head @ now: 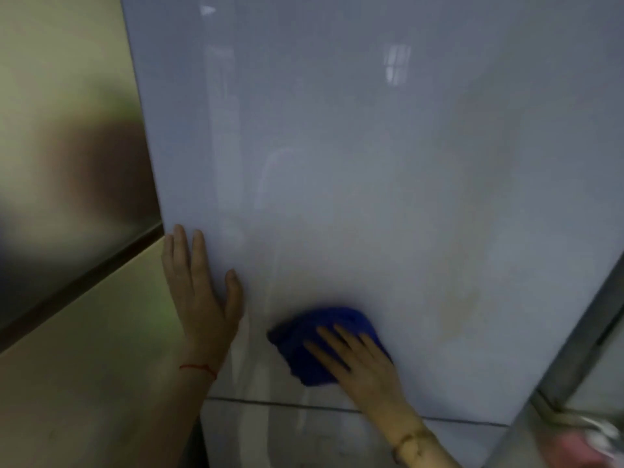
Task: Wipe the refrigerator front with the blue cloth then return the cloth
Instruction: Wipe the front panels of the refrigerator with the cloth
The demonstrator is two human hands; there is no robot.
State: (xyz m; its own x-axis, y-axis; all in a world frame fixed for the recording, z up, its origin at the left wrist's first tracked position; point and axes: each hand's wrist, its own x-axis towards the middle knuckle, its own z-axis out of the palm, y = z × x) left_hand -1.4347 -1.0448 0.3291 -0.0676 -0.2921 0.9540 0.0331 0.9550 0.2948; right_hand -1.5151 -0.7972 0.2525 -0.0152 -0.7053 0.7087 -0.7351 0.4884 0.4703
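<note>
The glossy pale grey refrigerator front [354, 157] fills most of the view. My right hand [358, 359] lies flat with spread fingers on the bunched blue cloth [304, 339] and presses it against the lower part of the upper door. My left hand [199, 288] grips the door's left edge, thumb on the front face and fingers wrapped around the side; a red thread circles that wrist. A horizontal seam [304, 405] just below the cloth separates the upper door from a lower panel.
A beige wall or cabinet side [67, 366] with a dark diagonal strip stands left of the refrigerator. A metal frame [580, 349] runs down the right side, with blurred pinkish items [580, 444] at the bottom right corner.
</note>
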